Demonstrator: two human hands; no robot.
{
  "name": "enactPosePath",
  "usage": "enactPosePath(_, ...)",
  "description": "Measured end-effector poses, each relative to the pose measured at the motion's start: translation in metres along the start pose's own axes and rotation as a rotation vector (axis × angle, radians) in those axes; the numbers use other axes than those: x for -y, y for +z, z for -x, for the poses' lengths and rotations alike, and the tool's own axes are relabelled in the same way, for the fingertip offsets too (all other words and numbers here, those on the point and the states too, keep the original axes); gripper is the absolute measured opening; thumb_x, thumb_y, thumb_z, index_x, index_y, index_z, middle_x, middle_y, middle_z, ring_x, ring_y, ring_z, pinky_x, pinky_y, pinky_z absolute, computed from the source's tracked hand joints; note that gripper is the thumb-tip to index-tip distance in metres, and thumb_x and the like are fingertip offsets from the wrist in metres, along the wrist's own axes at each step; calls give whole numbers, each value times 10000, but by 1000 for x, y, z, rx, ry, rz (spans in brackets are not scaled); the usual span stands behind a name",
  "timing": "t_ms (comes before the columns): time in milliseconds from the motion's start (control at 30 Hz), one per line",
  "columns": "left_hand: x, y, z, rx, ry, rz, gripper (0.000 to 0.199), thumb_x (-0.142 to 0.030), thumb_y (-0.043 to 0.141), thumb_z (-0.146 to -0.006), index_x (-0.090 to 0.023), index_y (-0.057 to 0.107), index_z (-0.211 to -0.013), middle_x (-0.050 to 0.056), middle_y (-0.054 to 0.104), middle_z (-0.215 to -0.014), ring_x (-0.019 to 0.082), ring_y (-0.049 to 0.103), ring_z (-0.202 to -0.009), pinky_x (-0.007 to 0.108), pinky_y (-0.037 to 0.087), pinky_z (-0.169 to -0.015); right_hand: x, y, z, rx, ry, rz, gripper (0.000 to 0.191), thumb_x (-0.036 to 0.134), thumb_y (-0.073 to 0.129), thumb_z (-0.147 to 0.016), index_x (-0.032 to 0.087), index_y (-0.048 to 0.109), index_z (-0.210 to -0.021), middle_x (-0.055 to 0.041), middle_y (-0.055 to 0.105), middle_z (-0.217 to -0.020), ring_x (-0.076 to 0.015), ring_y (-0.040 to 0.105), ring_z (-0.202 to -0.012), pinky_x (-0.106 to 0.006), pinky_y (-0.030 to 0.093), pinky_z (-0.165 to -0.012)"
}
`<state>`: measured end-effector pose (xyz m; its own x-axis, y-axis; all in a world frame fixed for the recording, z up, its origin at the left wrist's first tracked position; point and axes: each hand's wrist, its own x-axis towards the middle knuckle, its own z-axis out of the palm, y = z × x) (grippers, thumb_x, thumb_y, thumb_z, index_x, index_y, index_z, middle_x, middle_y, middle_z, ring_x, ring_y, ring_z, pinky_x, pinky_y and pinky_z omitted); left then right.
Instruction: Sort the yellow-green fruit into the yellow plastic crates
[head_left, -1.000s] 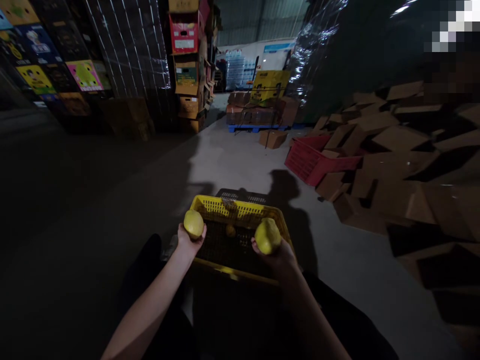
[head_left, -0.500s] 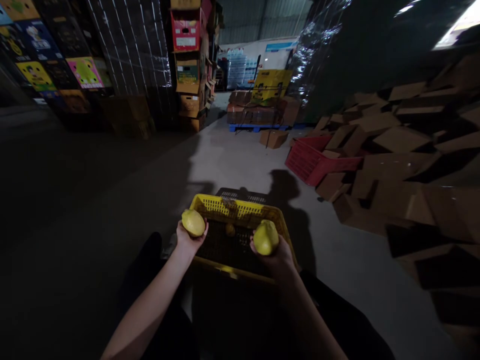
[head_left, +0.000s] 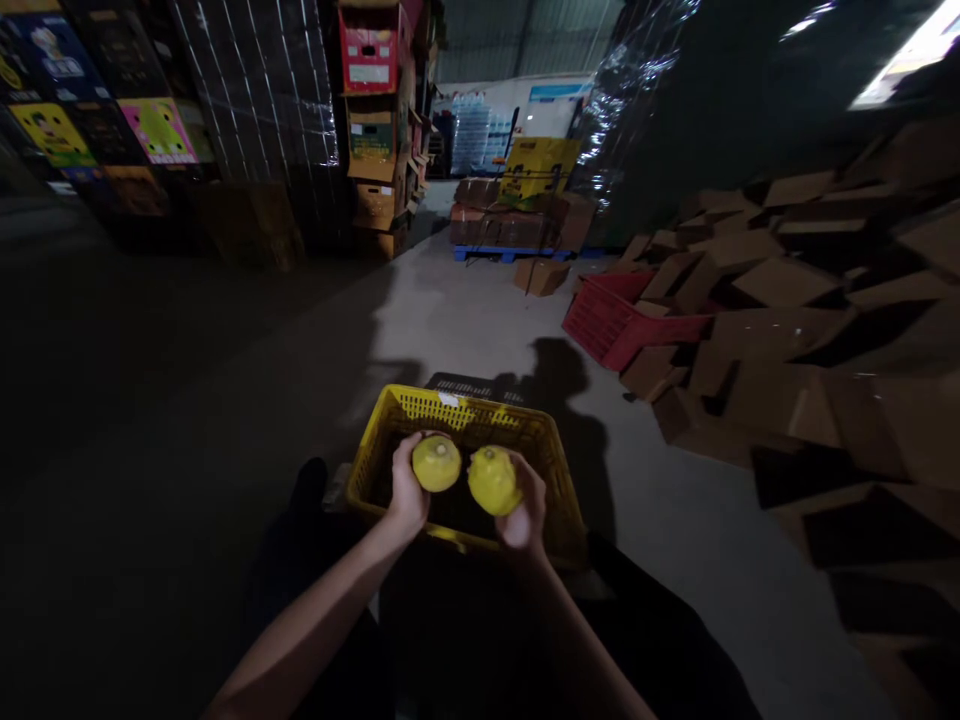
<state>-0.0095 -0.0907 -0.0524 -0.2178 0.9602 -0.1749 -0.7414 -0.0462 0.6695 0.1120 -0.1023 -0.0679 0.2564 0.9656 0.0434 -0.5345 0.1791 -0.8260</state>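
The left fingers are closed around the left fruit [head_left: 436,464], the left hand [head_left: 409,480] cupping it from its outer side, with some fingertips showing along its far edge. The right hand [head_left: 529,505] likewise has the right fruit [head_left: 495,481] in its grip, the palm on the outer side; how far the fingers wrap underneath is hidden. Both fruits are yellow, held side by side between the hands with a narrow gap, and each turns a knobby end up toward the camera.

Below and around the fingers is the yellow crate [head_left: 517,417], its inside too dark to read. Just ahead of the left fingers, a pale label [head_left: 448,399] sits on its far rim.

The likeliest trouble is a slip: the fruits look rounded and bulky for one hand each, so a loose grip from the side could let one roll out and drop into the crate. Bringing the hands closer could knock the fruits together and bruise them. Poor light below the fingers could also hide a hard landing spot.

Beyond the fingers, ahead and right, a red crate [head_left: 611,320] lies against heaped cartons [head_left: 780,345]; farther straight ahead stands a blue pallet [head_left: 510,254].
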Motion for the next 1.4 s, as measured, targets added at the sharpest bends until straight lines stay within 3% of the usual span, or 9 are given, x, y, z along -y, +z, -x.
enactPosePath(100, 2, 2, 6, 175, 127, -123, 323, -360, 485, -785, -151, 693, -654, 61, 677, -698, 178, 621, -695, 277, 467, -703, 3, 4, 8, 20, -190, 138, 264, 447, 636, -747, 205, 697, -663, -63, 735, -760, -259, 693, -768, -361, 550, -667)
enactPosePath(233, -10, 5, 5, 388, 324, -305, 372, -333, 434, -828, -149, 727, -692, 88, 695, -742, 213, 626, -750, 307, 453, -735, 14, 2, 10, 160, -423, 305, 302, 434, 545, -827, 204, 741, -827, -69, 737, -819, -249, 688, -776, -348, 526, -671)
enactPosePath(433, -18, 4, 4, 475, 384, -382, 410, -301, 390, -845, -148, 750, -720, 97, 702, -755, 233, 628, -785, 328, 446, -772, 14, -7, 9, 269, -590, 392, 321, 364, 447, -888, 208, 720, -953, -71, 727, -889, -250, 680, -838, -348, 512, -706)
enactPosePath(567, -15, 5, 4, 445, 277, -357, 416, -334, 401, -833, -149, 741, -681, 100, 696, -734, 228, 625, -764, 323, 450, -769, 12, -8, 11, 320, -722, 464, 333, 330, 397, -896, 204, 685, -1008, -97, 700, -929, -275, 665, -871, -395, 507, -702)
enactPosePath(733, -10, 6, -4, 380, -88, -229, 358, -362, 469, -777, -132, 709, -645, 88, 671, -670, 190, 600, -654, 296, 457, -678, 19, -6, 8, 393, -1037, 664, 324, 254, 431, -845, 177, 641, -1080, -125, 666, -912, -276, 641, -839, -444, 522, -677)
enactPosePath(1067, -11, 0, -12, 241, -333, -163, 297, -380, 551, -685, -116, 684, -664, 80, 688, -667, 210, 649, -705, 291, 495, -680, 13, -12, 2, 503, -1279, 927, 555, 363, 698, -699, 150, 548, -1189, -138, 665, -908, -290, 663, -825, -469, 586, -681)
enactPosePath(1267, -8, -3, -18, 140, -464, -201, 280, -367, 570, -670, -112, 671, -728, 86, 701, -687, 230, 675, -765, 295, 518, -725, 9, -13, -1, 490, -1297, 962, 537, 342, 754, -674, 180, 566, -1150, -112, 675, -895, -268, 667, -805, -436, 588, -686)
enactPosePath(1333, -7, -2, -18, 93, -452, -212, 280, -370, 572, -713, -116, 670, -781, 72, 706, -705, 213, 679, -752, 281, 523, -716, 6, -13, -2, 400, -1166, 924, 406, 308, 721, -709, 200, 593, -1079, -85, 673, -873, -242, 657, -781, -406, 569, -686)
enactPosePath(1400, -6, -2, -16, 46, -482, -236, 310, -398, 542, -782, -124, 671, -850, 62, 711, -726, 197, 681, -724, 280, 533, -688, 2, -13, -4, 226, -894, 840, 260, 322, 672, -756, 207, 612, -981, -55, 667, -838, -210, 641, -745, -359, 545, -667)
